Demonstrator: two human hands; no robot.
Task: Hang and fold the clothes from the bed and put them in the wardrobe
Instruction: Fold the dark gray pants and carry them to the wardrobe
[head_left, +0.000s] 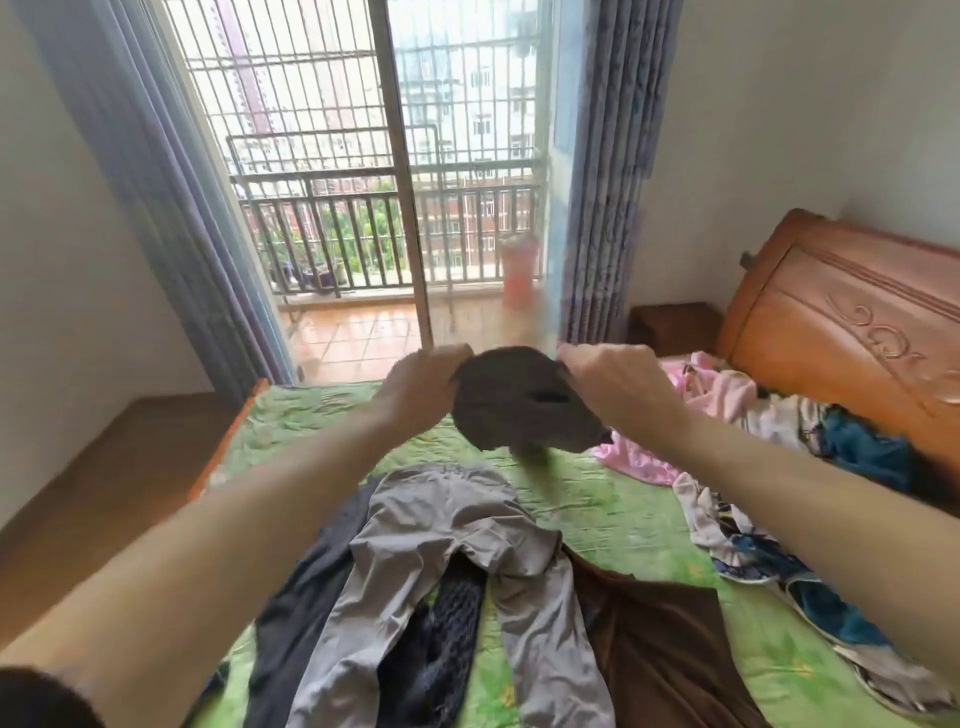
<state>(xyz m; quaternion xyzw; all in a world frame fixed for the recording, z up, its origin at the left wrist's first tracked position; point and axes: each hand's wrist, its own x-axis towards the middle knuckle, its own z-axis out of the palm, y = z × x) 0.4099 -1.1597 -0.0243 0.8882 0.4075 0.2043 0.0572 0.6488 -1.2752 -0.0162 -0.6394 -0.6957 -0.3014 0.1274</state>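
Observation:
A small dark grey garment (519, 400) hangs in the air above the bed (613, 509), blurred by motion. My left hand (421, 387) grips its left edge and my right hand (615, 384) grips its right edge, both arms stretched forward. Below them on the green sheet lie grey trousers (457, 551), a dark garment (306, 587) to their left, a dark knit piece (447, 639) between the legs and a brown garment (660, 644) to their right. A pink garment (670, 452) lies near the headboard.
A heap of white and blue clothes (789, 561) runs along the bed's right side. The carved wooden headboard (852, 332) stands at the right, a nightstand (675, 325) beside it. Glass balcony doors (405, 208) with blue curtains face me. Brown floor (93, 478) lies left.

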